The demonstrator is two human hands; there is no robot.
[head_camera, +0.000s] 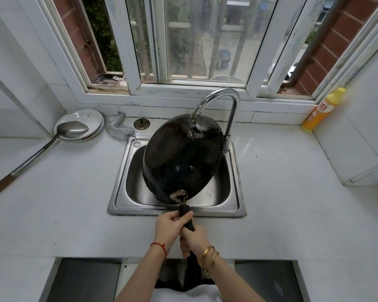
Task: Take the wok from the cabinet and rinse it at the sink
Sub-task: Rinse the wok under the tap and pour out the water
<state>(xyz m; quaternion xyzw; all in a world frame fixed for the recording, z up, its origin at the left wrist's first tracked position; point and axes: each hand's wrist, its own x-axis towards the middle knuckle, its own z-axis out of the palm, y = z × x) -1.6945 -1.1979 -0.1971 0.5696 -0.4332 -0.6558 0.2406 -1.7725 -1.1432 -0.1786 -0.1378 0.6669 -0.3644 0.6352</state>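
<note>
White counter (pixel 292 192) carries plates (pixel 80 125), cloth (pixel 118 127), bottle (pixel 322 110).

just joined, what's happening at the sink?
A person grips the wok's black handle with both hands, left hand nearer the pan, right hand behind it. The wok is tilted bottom-up over the steel sink, its far rim right under the faucet spout. The dark underside looks wet; no running stream is clearly visible.

Black wok (pixel 181 155) with a black handle (pixel 187 216) at centre; silver sink (pixel 122 192) and tap (pixel 218 99); yellow bottle (pixel 322 110) with an orange base at right; white plates (pixel 96 118) at upper left; red string (pixel 159 247) and gold bangles (pixel 210 255) on the wrists below
</note>
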